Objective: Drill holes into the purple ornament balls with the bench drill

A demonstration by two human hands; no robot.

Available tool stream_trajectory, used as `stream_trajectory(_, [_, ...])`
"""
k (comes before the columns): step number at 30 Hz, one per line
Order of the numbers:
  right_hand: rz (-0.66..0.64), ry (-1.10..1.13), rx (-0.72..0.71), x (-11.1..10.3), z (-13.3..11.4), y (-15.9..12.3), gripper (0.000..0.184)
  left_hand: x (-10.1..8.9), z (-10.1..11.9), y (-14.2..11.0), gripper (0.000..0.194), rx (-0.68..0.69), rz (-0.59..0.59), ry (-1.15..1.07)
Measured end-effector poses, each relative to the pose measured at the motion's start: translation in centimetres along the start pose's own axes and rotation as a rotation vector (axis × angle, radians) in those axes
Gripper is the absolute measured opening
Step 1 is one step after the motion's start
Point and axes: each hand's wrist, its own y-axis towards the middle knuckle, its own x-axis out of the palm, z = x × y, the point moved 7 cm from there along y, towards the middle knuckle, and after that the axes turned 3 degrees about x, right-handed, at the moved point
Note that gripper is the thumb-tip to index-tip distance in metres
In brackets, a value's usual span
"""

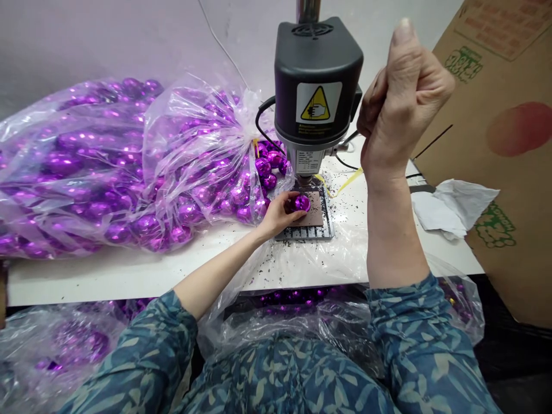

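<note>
My left hand (278,215) pinches a shiny purple bauble (302,203) between thumb and fingers. The bauble rests on a small brown board (316,216) on the metal base (302,233) of a bench drill press (317,75), right below its chuck (305,180). To the right of the motor housing, my right hand (399,109) is raised in a closed grip. A thin dark feed lever (351,138) runs from the machine toward it, and the fingers hide the part they are wrapped around.
A big clear bag (107,167) of purple baubles fills the table's left side. Dark shavings litter the white tabletop (267,276). Crumpled white paper (452,207) and a large cardboard box (509,172) stand on the right. Plastic bags (64,345) of purple pieces lie below the front edge.
</note>
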Motion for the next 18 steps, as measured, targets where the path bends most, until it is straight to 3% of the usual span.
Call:
stream_trajectory(4, [-0.004, 0.075, 0.003, 0.0, -0.2, -0.1, 0.075, 0.8, 0.1, 0.0, 0.056, 0.053, 0.055, 0.038])
stream_trajectory(10, [-0.021, 0.098, -0.024, 0.0, -0.2, -0.1, 0.072, 1.0, 0.1, 0.1, 0.058, 0.038, 0.041, 0.032])
stream_trajectory(18, [0.032, -0.072, -0.135, -1.3, -0.9, -2.3, 0.072, 1.1, -0.1, 0.1, 0.058, 0.035, 0.032, -0.001])
